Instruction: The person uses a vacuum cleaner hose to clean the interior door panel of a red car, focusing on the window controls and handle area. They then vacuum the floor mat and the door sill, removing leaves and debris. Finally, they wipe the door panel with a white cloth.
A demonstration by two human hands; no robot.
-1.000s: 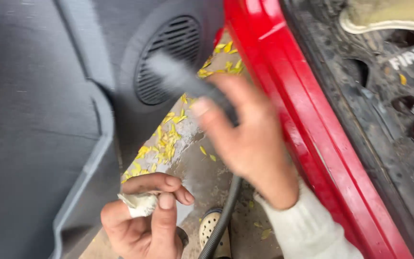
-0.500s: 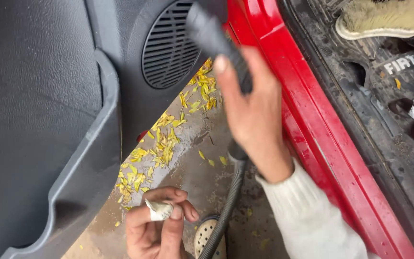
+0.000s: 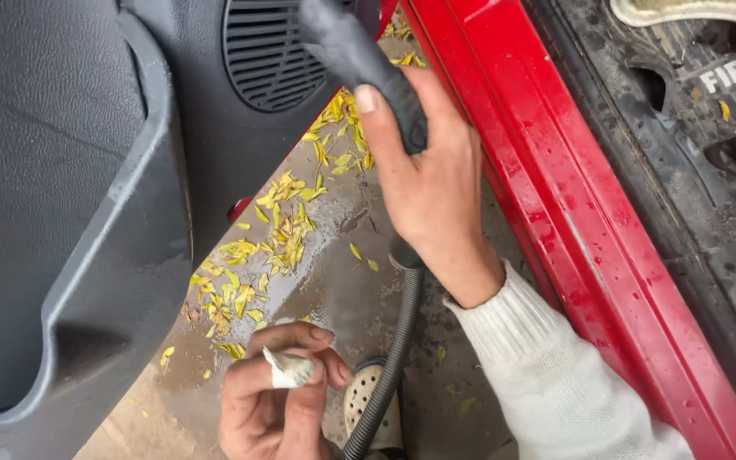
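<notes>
My right hand (image 3: 428, 187) grips a dark grey vacuum nozzle (image 3: 353, 51) that points up towards the open car door's round speaker grille (image 3: 266, 55). A ribbed grey hose (image 3: 393, 358) runs down from under that hand to the bottom edge. My left hand (image 3: 270, 400), low in the view, pinches a small crumpled whitish scrap (image 3: 290, 370) between thumb and fingers. The right arm wears a cream knitted sleeve (image 3: 547, 375).
A grey door panel with a map pocket (image 3: 87, 255) fills the left. The red door sill (image 3: 572, 196) runs diagonally at right, with a dirty black floor mat (image 3: 709, 136) beyond it. Yellow leaf bits (image 3: 274, 230) litter the wet ground. A light shoe (image 3: 368, 400) shows under the hose.
My right hand has carried the nozzle up and to the right, closer to the speaker grille. The view has shifted with it. My left hand keeps pinching the scrap.
</notes>
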